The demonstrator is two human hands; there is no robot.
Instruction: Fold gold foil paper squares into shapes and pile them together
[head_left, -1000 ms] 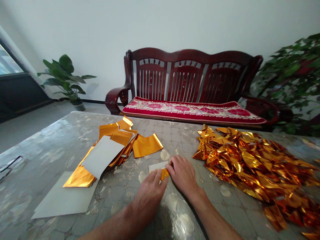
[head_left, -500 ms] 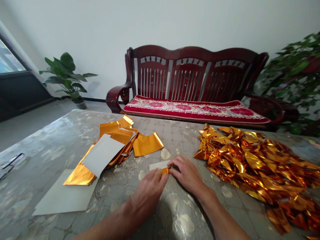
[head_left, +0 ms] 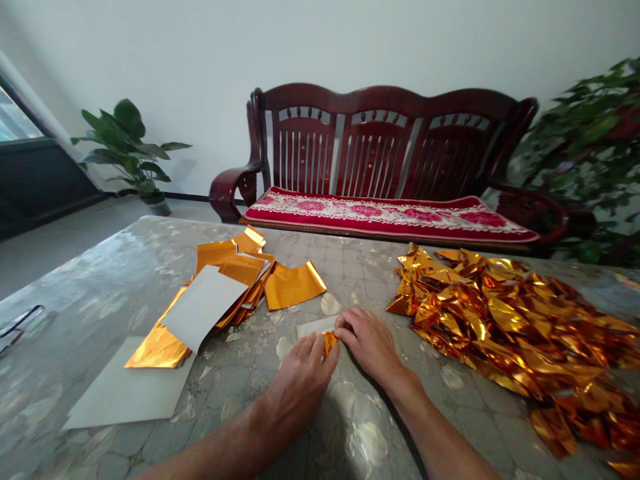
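Note:
A gold foil paper sheet (head_left: 329, 342) lies on the table in front of me, partly folded, its pale back showing along the far side. My left hand (head_left: 303, 370) presses its fingers down on the near part of the sheet. At the right end, my right hand (head_left: 369, 343) pinches the sheet's edge between thumb and fingers. Most of the folded part is hidden under my fingers. To the right sits a large heap of folded gold foil pieces (head_left: 500, 327). Flat gold foil sheets (head_left: 295, 285) are piled to the left, a pale-backed sheet (head_left: 206, 303) on top.
Pale sheets (head_left: 127, 397) lie at the left on the patterned table (head_left: 240, 413). A pair of glasses (head_left: 20, 328) rests at the far left edge. Beyond the table stands a dark wooden bench (head_left: 345, 100) with a red floral cushion (head_left: 390, 213). Potted plants (head_left: 130, 147) flank it.
My right fingers have closed more tightly at the sheet's right end, and the gold part now looks creased and slanted. My left hand stays nearly in place. The view has shifted slightly.

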